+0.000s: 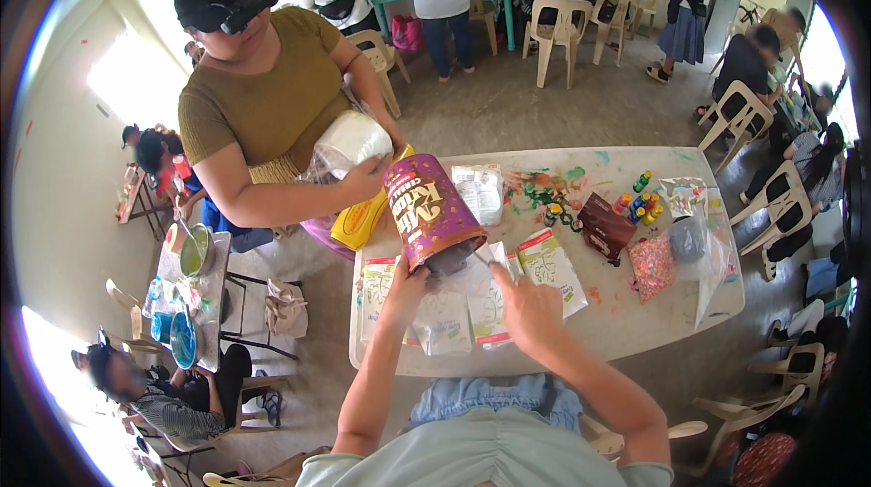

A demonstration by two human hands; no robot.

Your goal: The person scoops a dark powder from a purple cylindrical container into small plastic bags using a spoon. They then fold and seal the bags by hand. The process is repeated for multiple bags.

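Observation:
A purple cereal bag (434, 210), round and bulky, is tilted over the near side of the table, its dark lower end toward me. My left hand (408, 287) is closed on its lower left edge. My right hand (528, 310) grips a thin, stick-like tool (481, 259) whose tip reaches the bag's lower end; its kind is unclear. Beneath lie several white-and-green packets (550, 274) with red edges and a clear plastic bag (443, 319). Across the table a person holds a white roll-shaped thing in clear plastic (349, 147), beside a yellow packet (361, 222).
On the white table (635, 324) are a paint-stained patch, small colour bottles (649, 206), a maroon pouch (606, 228), a bag of pink-orange bits (653, 269) and a white packet (478, 192). A side table (218, 278) with bowls stands left. Chairs (555, 33) and people surround the room.

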